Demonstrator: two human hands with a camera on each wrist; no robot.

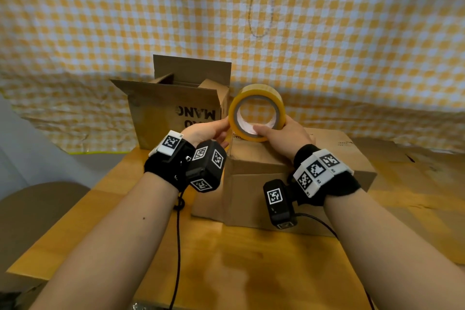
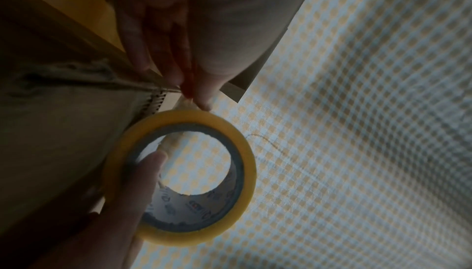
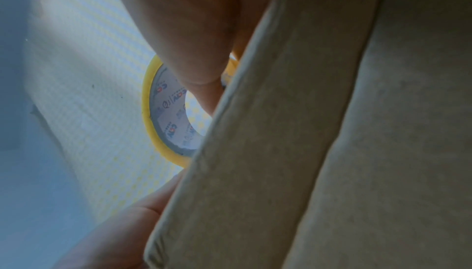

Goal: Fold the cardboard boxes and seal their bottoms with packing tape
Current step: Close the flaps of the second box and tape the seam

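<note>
Both hands (image 1: 208,131) (image 1: 286,133) grip the tape roll (image 1: 256,112) (upright) above the box (image 1: 289,168).

Both forearms reach forward, bare, each wrist wrapped in a black band carrying white marker blocks and a small black camera. The left hand (image 1: 206,131) is turned palm inward, its fingers close together and its thumb and fingertips (image 2: 204,99) pinching the loose end of the tape (image 1: 256,111). The right hand (image 1: 286,133) grips the roll from the right, thumb (image 2: 150,164) hooked inside the core, the other fingers curled round its outer face. The hands sit close together, level with each other
</note>
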